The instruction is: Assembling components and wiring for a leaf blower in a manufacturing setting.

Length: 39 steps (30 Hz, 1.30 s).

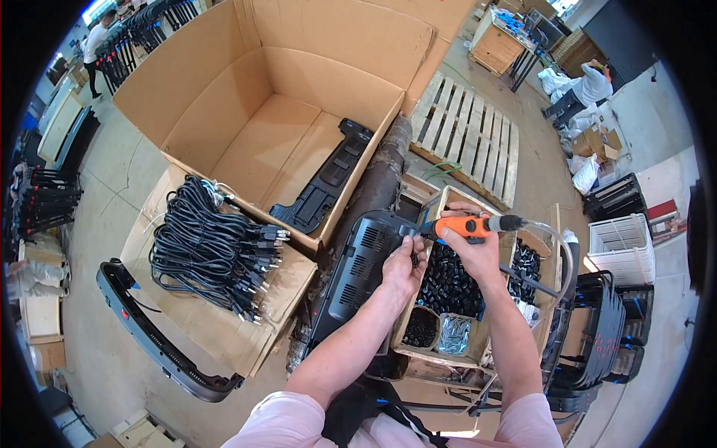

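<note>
My right hand (476,252) is wrapped round an orange power screwdriver (461,226), which lies nearly level with its tip pointing left. A hose runs from the tool's rear end. The tip meets the upper right end of a black vented plastic housing (364,257), close to a small grey part. My left hand (407,267) is closed beside that tip, its thumb and fingers drawn together. Small dark pieces show in its curled fingers, too small to name. The housing rests in front of me, partly behind my left forearm.
Right of the housing, a wooden box (478,340) holds black plastic parts (448,287) and a tub of silver screws (454,334). Bundled black power cords (213,250) lie on cardboard at left. Behind stands a large carton (224,149) with a black panel (325,179) inside. A pallet (470,138) lies beyond.
</note>
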Available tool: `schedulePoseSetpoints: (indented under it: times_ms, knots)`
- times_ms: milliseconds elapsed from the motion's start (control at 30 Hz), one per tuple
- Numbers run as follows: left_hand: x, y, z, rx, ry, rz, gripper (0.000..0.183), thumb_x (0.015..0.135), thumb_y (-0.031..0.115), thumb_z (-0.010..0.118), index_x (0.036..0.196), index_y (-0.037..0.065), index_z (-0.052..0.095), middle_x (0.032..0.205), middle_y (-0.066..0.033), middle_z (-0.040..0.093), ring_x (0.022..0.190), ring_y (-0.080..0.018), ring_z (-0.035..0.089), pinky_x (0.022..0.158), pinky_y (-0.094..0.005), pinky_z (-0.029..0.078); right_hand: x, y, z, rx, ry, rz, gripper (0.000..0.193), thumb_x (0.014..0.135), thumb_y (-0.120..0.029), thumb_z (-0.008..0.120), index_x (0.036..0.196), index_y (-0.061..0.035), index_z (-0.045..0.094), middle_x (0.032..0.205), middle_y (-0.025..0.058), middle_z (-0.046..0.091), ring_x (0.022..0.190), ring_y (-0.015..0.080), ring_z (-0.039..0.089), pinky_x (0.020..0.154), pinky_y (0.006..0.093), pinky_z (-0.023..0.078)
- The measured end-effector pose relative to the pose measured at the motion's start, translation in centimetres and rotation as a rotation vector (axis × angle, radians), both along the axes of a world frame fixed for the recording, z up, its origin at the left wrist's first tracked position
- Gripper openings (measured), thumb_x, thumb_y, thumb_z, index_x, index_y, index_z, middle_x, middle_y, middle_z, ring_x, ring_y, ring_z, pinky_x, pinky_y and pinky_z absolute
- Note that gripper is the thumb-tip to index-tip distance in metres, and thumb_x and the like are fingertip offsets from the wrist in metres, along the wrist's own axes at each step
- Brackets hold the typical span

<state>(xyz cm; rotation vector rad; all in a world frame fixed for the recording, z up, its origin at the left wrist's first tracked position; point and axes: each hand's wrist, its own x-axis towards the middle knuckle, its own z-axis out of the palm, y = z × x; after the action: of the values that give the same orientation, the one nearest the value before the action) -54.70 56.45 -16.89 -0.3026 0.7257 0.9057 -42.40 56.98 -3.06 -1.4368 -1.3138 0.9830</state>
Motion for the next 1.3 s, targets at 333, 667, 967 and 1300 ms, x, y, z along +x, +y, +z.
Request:
schedulePoseSetpoints:
  times_ms: [333, 667, 967, 1300]
  knots:
    - [-1.1, 2.0, 0.6, -0.045, -0.241, 0.095, 0.022, 0.109, 0.033, 0.059, 0.110, 0.012, 0.066, 0.079, 0.0029, 0.059, 0.069, -0.0117, 0.055, 0.061, -0.0225, 0.050, -0.9, -0.2, 1.8, 0.007, 0.052, 0.062, 0.051, 0.085, -0.006, 0.082, 0.130, 0.0026, 0.061, 0.119, 0.0131, 0.074, 0.110, 0.0183, 0.070, 0.099, 0.0351, 0.057]
    - [-1.8, 2.4, 2.1, -0.019, -0.073, 0.086, 0.025, 0.112, 0.030, 0.053, 0.113, 0.008, 0.063, 0.087, -0.0006, 0.063, 0.075, -0.0142, 0.060, 0.065, -0.0267, 0.053, -2.4, 1.3, 0.5, 0.024, 0.039, 0.066, 0.049, 0.086, -0.006, 0.081, 0.130, 0.0016, 0.062, 0.120, 0.0131, 0.073, 0.109, 0.0181, 0.069, 0.100, 0.0344, 0.056]
    - [-3.2, -1.5, 2.3, 0.224, -0.002, -0.121, 0.030, 0.113, 0.031, 0.050, 0.112, 0.005, 0.062, 0.088, -0.0034, 0.065, 0.074, -0.0146, 0.061, 0.066, -0.0254, 0.053, -3.4, 4.4, -2.2, 0.023, 0.004, 0.065, 0.048, 0.085, -0.009, 0.082, 0.129, -0.0016, 0.063, 0.116, 0.0100, 0.073, 0.106, 0.0161, 0.068, 0.098, 0.0328, 0.055]
    - [-4.2, -3.2, 1.9, 0.245, 0.186, -0.068, 0.030, 0.112, 0.034, 0.053, 0.108, 0.006, 0.064, 0.084, -0.0024, 0.064, 0.066, -0.0121, 0.057, 0.056, -0.0260, 0.047, -4.1, 5.9, -3.0, -0.013, -0.144, 0.149, 0.032, 0.084, -0.007, 0.082, 0.112, -0.0031, 0.067, 0.113, 0.0078, 0.073, 0.101, 0.0152, 0.068, 0.092, 0.0331, 0.056]
